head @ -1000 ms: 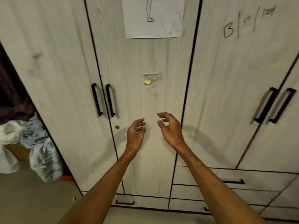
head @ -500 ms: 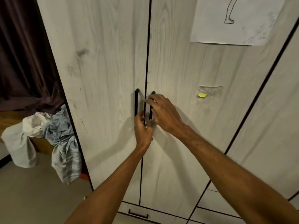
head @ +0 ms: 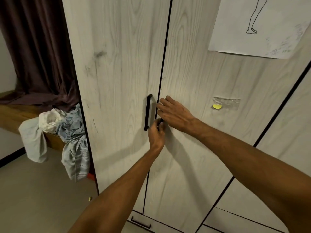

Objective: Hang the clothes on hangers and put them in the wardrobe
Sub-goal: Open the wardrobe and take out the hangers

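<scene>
At the pale wood-grain wardrobe [head: 117, 64], doors closed, the left hand [head: 156, 133] and right hand [head: 175, 113] each curl their grip on the right door's black bar handle [head: 161, 121]. Crumpled white-and-blue clothes [head: 55, 125] drape off the wooden bench [head: 10, 113], far left.

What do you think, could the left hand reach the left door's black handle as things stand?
Probably yes: the left hand is beside the lower end of the left door handle, which is bare; the right hand lies clear of it.
</scene>
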